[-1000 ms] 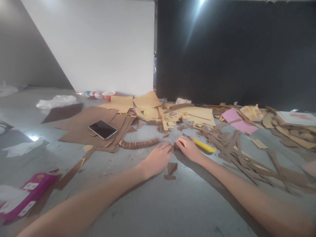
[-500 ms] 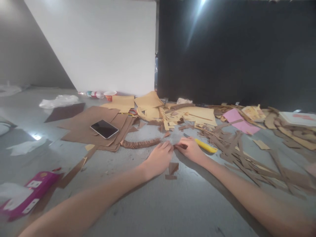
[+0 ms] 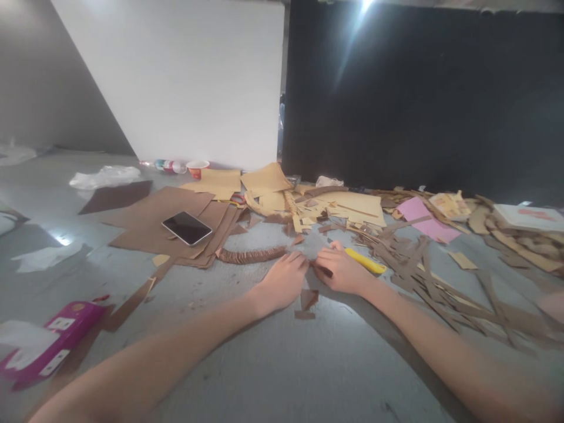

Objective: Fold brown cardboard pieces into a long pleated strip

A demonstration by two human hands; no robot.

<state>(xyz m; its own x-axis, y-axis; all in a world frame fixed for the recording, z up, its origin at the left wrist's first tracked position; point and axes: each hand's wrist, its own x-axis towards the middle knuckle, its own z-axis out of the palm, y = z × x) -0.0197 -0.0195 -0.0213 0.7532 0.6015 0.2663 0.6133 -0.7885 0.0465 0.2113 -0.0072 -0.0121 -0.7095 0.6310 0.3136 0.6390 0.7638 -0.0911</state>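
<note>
My left hand (image 3: 286, 279) rests on the grey table with its fingers curled down and together; what they press on is hidden. Just behind its knuckles ends a curved, tightly pleated brown paper strip (image 3: 251, 255). Close beside it, my right hand (image 3: 341, 270) is closed, with a bit of dark brown paper (image 3: 325, 271) showing under its fingers. A yellow utility knife (image 3: 365, 261) lies against the far side of the right hand, its blade end partly hidden. Small brown paper scraps (image 3: 309, 299) lie on the table just in front of the hands.
On the left, a phone (image 3: 187, 228) lies on stacked brown sheets (image 3: 145, 220), with a magenta tissue pack (image 3: 66, 332) nearer. Tan paper sheets (image 3: 267, 179) are heaped at the back. Brown strips (image 3: 423, 276) and a pink sheet (image 3: 425, 218) spread over the right.
The fingers of my right hand have curled further down over the brown paper and hide more of it. My left hand stays nearly in place. The view has shifted slightly.
</note>
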